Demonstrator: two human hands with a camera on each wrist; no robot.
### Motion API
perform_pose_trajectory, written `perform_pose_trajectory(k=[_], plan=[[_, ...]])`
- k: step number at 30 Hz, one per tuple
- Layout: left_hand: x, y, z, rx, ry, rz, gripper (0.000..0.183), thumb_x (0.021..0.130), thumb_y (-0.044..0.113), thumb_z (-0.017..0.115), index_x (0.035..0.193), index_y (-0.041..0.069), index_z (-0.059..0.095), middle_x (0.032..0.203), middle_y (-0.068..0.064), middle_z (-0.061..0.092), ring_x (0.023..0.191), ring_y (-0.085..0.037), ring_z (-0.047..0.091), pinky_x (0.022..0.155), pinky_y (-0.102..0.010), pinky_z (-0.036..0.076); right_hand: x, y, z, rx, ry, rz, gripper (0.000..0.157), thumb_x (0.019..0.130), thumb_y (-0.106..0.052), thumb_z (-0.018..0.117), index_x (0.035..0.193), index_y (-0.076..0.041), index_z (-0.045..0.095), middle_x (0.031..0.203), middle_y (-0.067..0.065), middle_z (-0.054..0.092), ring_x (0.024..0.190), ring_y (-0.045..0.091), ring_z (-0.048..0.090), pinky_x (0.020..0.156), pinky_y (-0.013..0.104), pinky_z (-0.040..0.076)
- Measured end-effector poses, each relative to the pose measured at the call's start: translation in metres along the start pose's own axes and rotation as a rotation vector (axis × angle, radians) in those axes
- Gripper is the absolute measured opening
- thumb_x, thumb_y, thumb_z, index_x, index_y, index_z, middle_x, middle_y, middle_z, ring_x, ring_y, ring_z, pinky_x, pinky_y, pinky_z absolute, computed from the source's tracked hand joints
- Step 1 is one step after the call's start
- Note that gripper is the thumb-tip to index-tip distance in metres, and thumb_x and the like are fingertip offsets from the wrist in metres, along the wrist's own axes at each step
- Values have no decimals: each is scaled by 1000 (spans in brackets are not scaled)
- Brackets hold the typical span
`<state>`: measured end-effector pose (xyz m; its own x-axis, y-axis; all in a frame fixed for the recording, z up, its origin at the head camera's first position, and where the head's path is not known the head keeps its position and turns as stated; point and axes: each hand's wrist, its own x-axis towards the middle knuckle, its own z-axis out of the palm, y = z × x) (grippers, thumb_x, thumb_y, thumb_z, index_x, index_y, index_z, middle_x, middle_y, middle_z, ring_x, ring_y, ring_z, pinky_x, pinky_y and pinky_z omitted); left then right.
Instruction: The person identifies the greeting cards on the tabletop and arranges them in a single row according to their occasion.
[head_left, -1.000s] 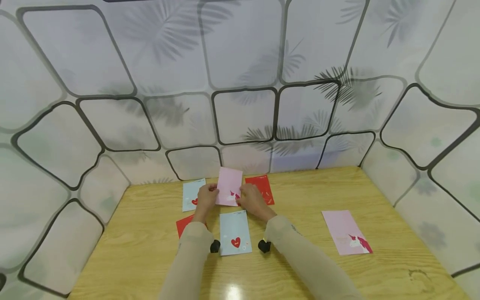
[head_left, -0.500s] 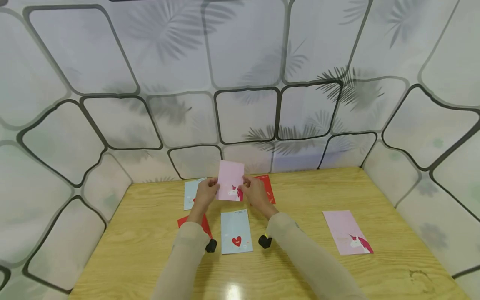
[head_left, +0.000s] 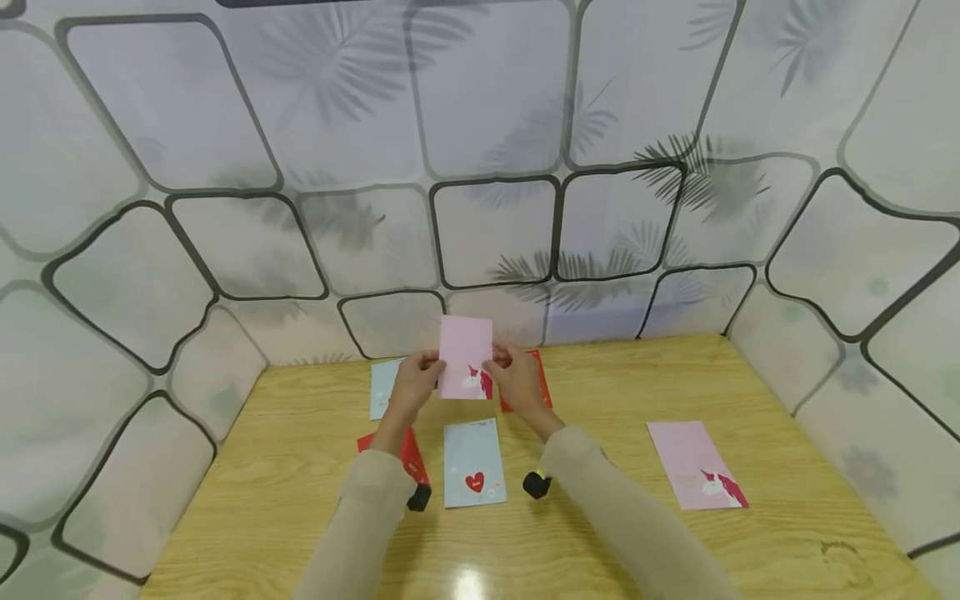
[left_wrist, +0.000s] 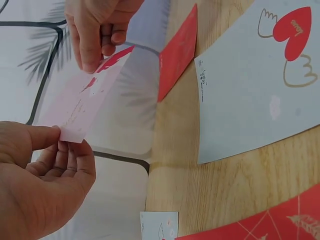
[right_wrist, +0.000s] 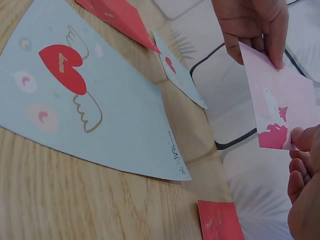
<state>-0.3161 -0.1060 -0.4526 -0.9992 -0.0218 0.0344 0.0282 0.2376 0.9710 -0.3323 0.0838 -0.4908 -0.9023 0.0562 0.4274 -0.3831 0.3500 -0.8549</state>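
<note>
A pink card with a unicorn is held up above the back of the table, its printed side toward me. My left hand pinches its left edge between thumb and fingers. On the opposite edge, near the unicorn, my right hand pinches it the same way. Below the hands a light blue card with a winged heart lies flat. Partly behind the left forearm is a red card. Another blue card shows beside the left hand, and a second red card beyond the right hand.
A second pink unicorn card lies apart on the right of the wooden table. A patterned cloth wall rises along the back and both sides. Black wrist cameras hang under both sleeves.
Both hands have lifted the pink card up off the back of the table and turned it more upright toward me. The cards lying on the table have stayed put.
</note>
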Motion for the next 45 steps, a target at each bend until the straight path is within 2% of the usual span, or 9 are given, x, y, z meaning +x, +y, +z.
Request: perform_pose_trajectory(k=[4, 12, 18, 25, 34, 45], plan=[[-6, 2, 1, 8, 0, -7, 25, 104, 6, 59, 123, -9, 64, 104, -16, 65, 88, -20, 61, 73, -25, 54, -2, 1, -3, 20, 10, 18, 34, 89, -5, 78, 121, 6, 71, 96, 15, 75, 88, 28, 67, 79, 34, 57], [-12, 0, 3, 16, -4, -35, 24, 105, 10, 60, 120, -7, 65, 104, -15, 65, 88, -20, 60, 75, -27, 55, -6, -3, -11, 36, 15, 46, 21, 89, -5, 80, 106, 6, 75, 90, 13, 73, 81, 19, 64, 69, 20, 51], [-13, -4, 2, 36, -4, -20, 25, 105, 14, 59, 118, -8, 65, 102, -15, 65, 87, -20, 60, 74, -28, 56, -9, -5, -12, 66, -3, 61, 17, 89, -5, 81, 102, 5, 77, 85, 12, 73, 74, 12, 59, 63, 18, 47], [-11, -2, 1, 20, 68, 36, 31, 106, 18, 59, 123, -6, 68, 108, -18, 69, 92, -24, 66, 79, -32, 59, -14, -8, -15, 66, -67, 90, 21, 91, -12, 81, 104, 4, 78, 85, 9, 74, 73, 11, 60, 64, 21, 48], [-9, -3, 1, -25, 193, 86, 30, 105, 17, 60, 124, -5, 68, 111, -19, 70, 92, -23, 64, 72, -23, 54, -26, -14, -16, 104, -114, 82, 19, 90, -9, 80, 103, 5, 76, 86, 10, 74, 73, 10, 60, 62, 20, 48], [-15, -3, 2, -52, 223, 122, 24, 105, 17, 62, 116, -2, 72, 102, -15, 70, 82, -15, 60, 68, -20, 52, -37, -16, -21, 82, -175, 19, 35, 91, -5, 79, 124, 2, 70, 81, 7, 72, 63, 12, 53, 54, 21, 41]])
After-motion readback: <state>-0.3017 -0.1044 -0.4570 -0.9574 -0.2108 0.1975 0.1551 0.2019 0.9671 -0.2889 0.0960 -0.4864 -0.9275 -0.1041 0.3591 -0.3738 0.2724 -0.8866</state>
